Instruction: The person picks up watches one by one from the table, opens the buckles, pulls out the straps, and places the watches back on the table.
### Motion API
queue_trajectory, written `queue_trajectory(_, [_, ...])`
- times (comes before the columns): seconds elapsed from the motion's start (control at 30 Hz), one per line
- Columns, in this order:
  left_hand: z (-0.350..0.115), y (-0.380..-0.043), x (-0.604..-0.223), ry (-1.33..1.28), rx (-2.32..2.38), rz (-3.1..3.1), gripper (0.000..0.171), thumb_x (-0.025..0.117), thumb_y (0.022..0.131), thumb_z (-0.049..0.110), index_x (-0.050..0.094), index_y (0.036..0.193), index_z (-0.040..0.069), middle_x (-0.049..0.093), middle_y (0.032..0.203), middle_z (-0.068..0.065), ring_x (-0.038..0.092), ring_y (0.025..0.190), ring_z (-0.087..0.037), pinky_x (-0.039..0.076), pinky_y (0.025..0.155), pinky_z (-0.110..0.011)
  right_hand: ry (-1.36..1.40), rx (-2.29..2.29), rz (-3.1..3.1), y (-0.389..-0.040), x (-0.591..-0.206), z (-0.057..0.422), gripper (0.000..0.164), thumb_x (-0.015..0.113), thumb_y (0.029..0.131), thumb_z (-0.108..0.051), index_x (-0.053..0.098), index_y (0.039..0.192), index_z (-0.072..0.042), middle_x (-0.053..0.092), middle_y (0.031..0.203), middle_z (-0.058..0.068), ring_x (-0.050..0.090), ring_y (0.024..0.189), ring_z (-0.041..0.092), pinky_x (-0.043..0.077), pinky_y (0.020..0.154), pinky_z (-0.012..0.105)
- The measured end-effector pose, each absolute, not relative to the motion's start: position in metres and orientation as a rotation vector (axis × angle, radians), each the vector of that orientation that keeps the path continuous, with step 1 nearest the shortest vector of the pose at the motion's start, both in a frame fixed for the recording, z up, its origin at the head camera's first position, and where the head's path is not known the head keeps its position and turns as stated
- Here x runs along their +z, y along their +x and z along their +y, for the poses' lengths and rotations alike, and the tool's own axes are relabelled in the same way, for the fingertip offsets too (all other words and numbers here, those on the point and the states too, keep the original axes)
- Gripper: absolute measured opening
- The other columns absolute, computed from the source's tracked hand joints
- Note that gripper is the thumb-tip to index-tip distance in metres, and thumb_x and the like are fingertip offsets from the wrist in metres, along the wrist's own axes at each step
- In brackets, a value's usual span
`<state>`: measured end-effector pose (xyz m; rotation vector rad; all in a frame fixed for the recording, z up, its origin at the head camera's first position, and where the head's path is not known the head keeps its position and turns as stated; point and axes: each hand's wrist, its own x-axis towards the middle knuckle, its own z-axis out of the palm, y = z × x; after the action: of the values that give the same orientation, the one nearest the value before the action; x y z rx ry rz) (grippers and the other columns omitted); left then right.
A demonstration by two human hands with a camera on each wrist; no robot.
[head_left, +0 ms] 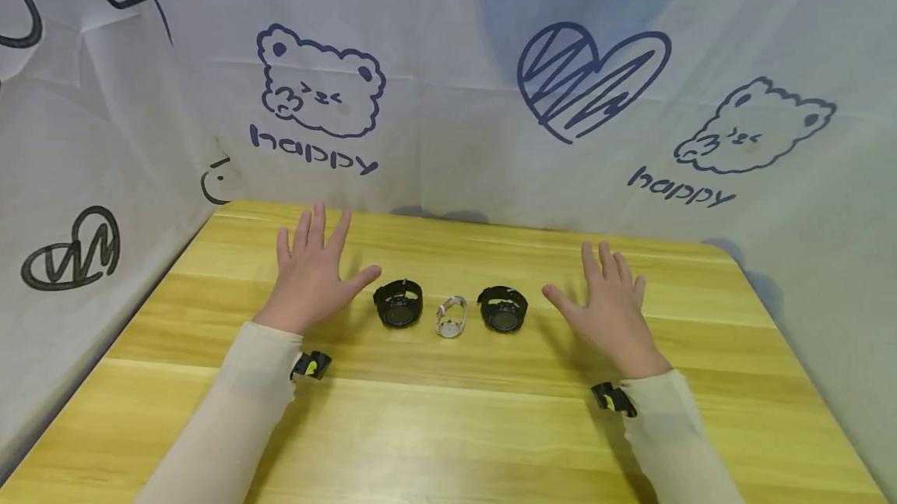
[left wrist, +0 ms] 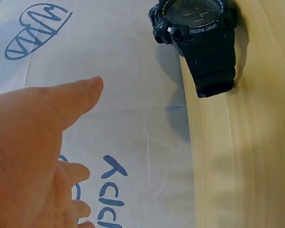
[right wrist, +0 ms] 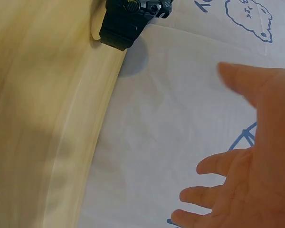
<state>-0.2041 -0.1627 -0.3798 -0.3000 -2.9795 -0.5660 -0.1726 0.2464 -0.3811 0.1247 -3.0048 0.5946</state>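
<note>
The bare left hand [head_left: 306,282] was spread wide, gripping nothing, its thumb near 1 round black sport watch [head_left: 401,316] with a looped strap; the bare right hand [head_left: 613,318], likewise spread and holding nothing, pointed its thumb toward a 2nd looped black watch [head_left: 504,322]; a small silver-coloured watch [head_left: 450,329] lay between those 2 on the yellow wood-grain table [head_left: 448,442]

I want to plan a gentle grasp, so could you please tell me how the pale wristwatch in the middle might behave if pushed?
The pale wristwatch would probably feel light, being visibly smaller and slimmer than the black sport watch on its left. It forms a rounded loop, so it may rock or tip.
</note>
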Motion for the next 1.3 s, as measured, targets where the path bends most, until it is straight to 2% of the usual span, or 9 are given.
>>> queue_trajectory(0.3, [-0.161, -0.204, -0.378, -0.306, -0.613, -2.956, 0.099, 0.059, 0.098, 0.062, 0.007, 0.167, 0.014, -0.02, 0.169, -0.019, -0.014, 0.157, -0.042, -0.012, 0.12, -0.067, 0.132, 0.621, -3.029, -0.17, -0.376, 0.245, 0.109, 0.049, 0.095, -0.076, 0.005, 0.166, -0.006, -0.004, 0.17, 0.025, 0.0, 0.154, 0.053, -0.002, 0.115, 0.077])
queue_trajectory(0.6, [-0.161, -0.198, -0.376, -0.338, -0.599, -3.016, 0.095, 0.058, 0.098, 0.062, 0.014, 0.167, 0.012, -0.016, 0.169, -0.02, -0.012, 0.157, -0.043, -0.013, 0.12, -0.066, 0.167, 0.609, -3.057, -0.168, -0.377, 0.246, 0.109, 0.051, 0.094, -0.075, 0.009, 0.166, -0.005, 0.0, 0.17, 0.026, 0.003, 0.153, 0.054, -0.002, 0.116, 0.076])
queue_trajectory(1.07, [-0.151, -0.194, -0.368, -0.419, -0.683, -3.04, 0.093, 0.058, 0.099, 0.059, 0.014, 0.166, 0.011, -0.009, 0.171, -0.022, -0.007, 0.158, -0.041, 0.0, 0.124, -0.061, 0.267, 0.613, -3.068, -0.168, -0.374, 0.247, 0.105, 0.056, 0.096, -0.069, 0.015, 0.164, 0.0, 0.011, 0.168, 0.03, 0.01, 0.153, 0.054, 0.002, 0.119, 0.072])
queue_trajectory(1.2, [-0.151, -0.194, -0.365, -0.435, -0.66, -3.04, 0.088, 0.062, 0.099, 0.054, 0.024, 0.165, 0.008, 0.002, 0.17, -0.025, 0.001, 0.157, -0.044, 0.006, 0.124, -0.063, 0.324, 0.607, -3.116, -0.175, -0.376, 0.242, 0.106, 0.055, 0.095, -0.071, 0.017, 0.164, 0.0, 0.014, 0.167, 0.03, 0.013, 0.153, 0.053, 0.003, 0.119, 0.072])
queue_trajectory(1.3, [-0.15, -0.195, -0.364, -0.461, -0.634, -3.037, 0.08, 0.065, 0.099, 0.049, 0.037, 0.159, 0.006, 0.016, 0.167, -0.029, 0.016, 0.154, -0.049, 0.016, 0.122, -0.065, 0.332, 0.653, -3.146, -0.18, -0.375, 0.237, 0.107, 0.055, 0.093, -0.074, 0.017, 0.165, -0.004, 0.013, 0.169, 0.027, 0.012, 0.153, 0.053, 0.007, 0.119, 0.072])
